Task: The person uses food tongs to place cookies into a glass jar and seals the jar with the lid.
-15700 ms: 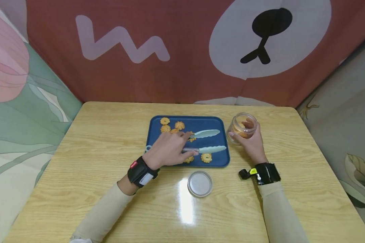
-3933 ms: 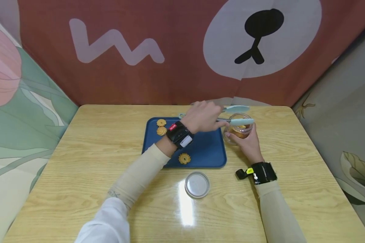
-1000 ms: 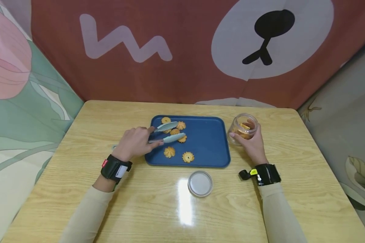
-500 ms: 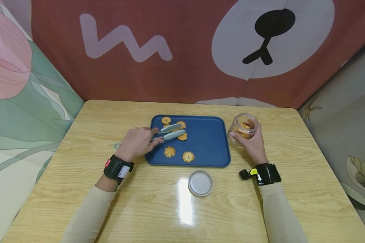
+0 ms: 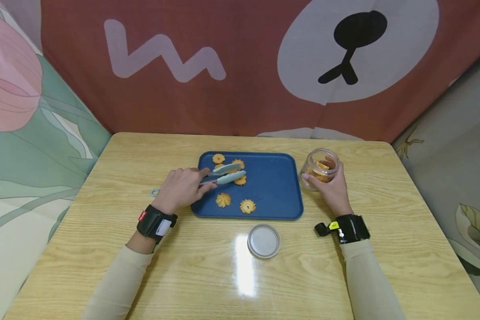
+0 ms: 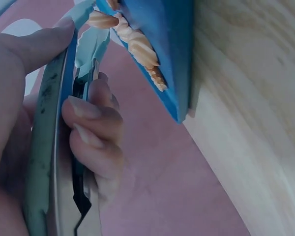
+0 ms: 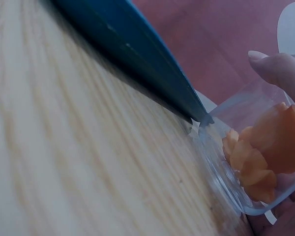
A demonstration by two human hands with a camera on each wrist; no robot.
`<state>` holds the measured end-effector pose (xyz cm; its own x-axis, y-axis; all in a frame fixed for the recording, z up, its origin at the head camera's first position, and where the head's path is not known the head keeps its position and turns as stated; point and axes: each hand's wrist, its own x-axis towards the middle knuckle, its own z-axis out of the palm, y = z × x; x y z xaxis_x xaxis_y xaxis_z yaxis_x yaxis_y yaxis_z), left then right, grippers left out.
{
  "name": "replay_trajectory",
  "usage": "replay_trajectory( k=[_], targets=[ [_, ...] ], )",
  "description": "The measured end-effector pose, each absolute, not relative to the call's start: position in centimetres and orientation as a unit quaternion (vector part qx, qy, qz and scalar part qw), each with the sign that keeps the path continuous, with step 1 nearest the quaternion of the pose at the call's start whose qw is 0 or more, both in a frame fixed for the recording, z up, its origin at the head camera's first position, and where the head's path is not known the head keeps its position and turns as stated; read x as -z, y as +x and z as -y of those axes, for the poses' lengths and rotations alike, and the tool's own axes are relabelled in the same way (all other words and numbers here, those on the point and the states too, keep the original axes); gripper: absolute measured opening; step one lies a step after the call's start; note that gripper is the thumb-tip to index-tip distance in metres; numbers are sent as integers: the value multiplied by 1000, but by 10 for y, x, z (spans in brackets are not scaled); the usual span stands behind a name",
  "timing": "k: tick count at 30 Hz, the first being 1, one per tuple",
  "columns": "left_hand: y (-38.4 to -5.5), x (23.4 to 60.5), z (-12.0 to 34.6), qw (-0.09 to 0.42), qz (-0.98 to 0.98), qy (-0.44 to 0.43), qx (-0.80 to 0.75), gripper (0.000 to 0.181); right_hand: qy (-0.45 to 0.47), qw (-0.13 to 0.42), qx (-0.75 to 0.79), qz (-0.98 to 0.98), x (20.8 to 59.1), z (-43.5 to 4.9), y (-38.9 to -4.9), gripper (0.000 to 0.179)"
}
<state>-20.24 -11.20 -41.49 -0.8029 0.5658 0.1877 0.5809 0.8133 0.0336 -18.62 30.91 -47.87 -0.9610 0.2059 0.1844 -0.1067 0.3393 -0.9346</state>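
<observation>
In the head view my left hand (image 5: 180, 189) grips tongs (image 5: 231, 178) with pale blue tips, reaching over the left part of a blue tray (image 5: 272, 195). The tips stand on either side of a cookie in the tray's upper-left cluster. Seen from the left wrist, a cookie (image 6: 102, 19) shows at the tongs' tips, and fingers wrap the metal handles. My right hand (image 5: 336, 189) holds a clear jar (image 5: 309, 171) upright beside the tray's right edge. Orange-brown cookies (image 7: 278, 142) lie inside it, seen through the wall in the right wrist view.
Two cookies lie apart near the tray's front edge, a ridged one (image 5: 223, 200) and a ring-shaped one (image 5: 247, 206). A round silver lid (image 5: 264, 241) rests on the wooden table (image 5: 192, 275) in front of the tray. A patterned cloth (image 5: 176, 106) hangs behind.
The tongs went over the jar and returned to the tray's left. Lately they moved slightly right, their tips drawing closer together. The tray's front-right cookie has gone since the first frame; the jar looks fuller.
</observation>
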Motion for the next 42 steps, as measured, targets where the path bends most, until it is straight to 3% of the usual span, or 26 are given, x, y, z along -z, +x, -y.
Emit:
replay_trajectory(
  k=[18,42],
  targets=[
    [-194,399,94,136,932,-333,49,51,-30,136,-572,809,482,-309,-189,87],
    [-208,362,19,191,894,-403,54,55,-37,133,-567,812,482,-310,-185,88]
  ],
)
